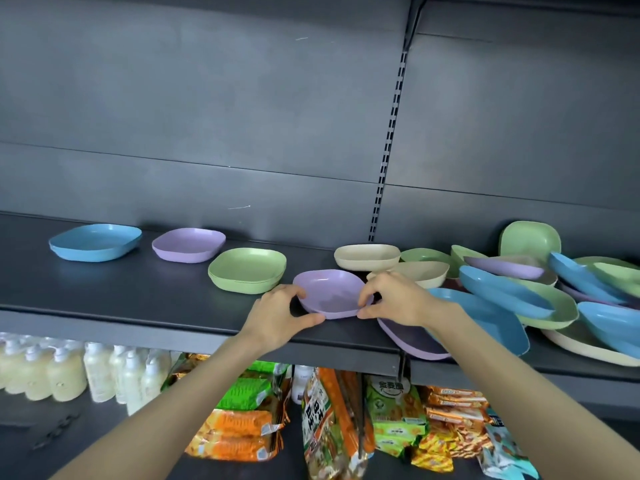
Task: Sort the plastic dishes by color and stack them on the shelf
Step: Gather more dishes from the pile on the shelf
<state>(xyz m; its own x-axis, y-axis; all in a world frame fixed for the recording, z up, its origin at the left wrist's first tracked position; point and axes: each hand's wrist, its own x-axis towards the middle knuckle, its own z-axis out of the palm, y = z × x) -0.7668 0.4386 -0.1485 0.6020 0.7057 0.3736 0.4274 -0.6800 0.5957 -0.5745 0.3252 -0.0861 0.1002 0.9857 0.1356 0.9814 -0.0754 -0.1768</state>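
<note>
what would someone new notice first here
The left hand and right hand pinch a purple dish at the front edge of the shelf, mid-frame. Right of it sprawls a jumbled pile of blue, green, purple and beige dishes. Left of it, a blue set, a purple set and a green set sit apart in a row.

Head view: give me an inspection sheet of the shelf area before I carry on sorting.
Surface: dark shelf, dishes along it.
Job's things: blue stack, back purple dish, green stack and cream dish set apart; held purple dish near the front edge.
Clutter: mixed pile at right; overhanging dish pokes past the edge.
Hands: left hand and right hand pinch the held purple dish's rim.
Cables: nothing seen.
Surroundings: bottles and snack packets below.
</note>
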